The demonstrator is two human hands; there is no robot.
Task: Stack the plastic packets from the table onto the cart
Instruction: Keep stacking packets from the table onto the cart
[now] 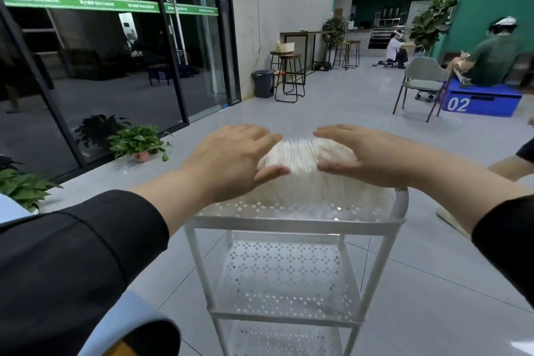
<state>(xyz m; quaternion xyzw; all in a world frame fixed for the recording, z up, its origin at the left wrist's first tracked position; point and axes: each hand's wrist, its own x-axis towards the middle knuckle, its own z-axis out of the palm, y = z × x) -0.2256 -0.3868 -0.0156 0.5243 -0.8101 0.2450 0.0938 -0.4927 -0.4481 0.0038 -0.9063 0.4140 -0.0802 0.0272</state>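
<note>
**Inspector:** Take the cart as reference and report from its left.

**Assistant:** Well left of the cart, potted plants stand on the floor against a dark glass wall with a green strip across it. Nearer the cart, a black sleeve runs in from the lower left.

**Inspector:** The left hand?

**Assistant:** The left hand sits over the cart's top tray, on the left end of the stack of plastic packets. Fingers are straight and spread wide across the top; the thumb lies against the near face. It presses rather than grips.

**Inspector:** Location of the packets?

**Assistant:** In the cart's top tray, upright on edge as a packed white block, rising above the perforated rim. The image is blurred there, so I cannot count them.

**Inspector:** The right hand?

**Assistant:** The right hand mirrors it on the right end of the stack, fingers extended flat, thumb against the near face. The two hands bracket the block between them, fingertips apart.

**Inspector:** The cart itself?

**Assistant:** White, with perforated shelves; two lower shelves show beneath the top tray.

**Inspector:** Right of the cart?

**Assistant:** Well beyond it, a grey chair, and a person seated on a blue box marked "02". Behind the cart, stools and a grey bin stand by the wall.
</note>
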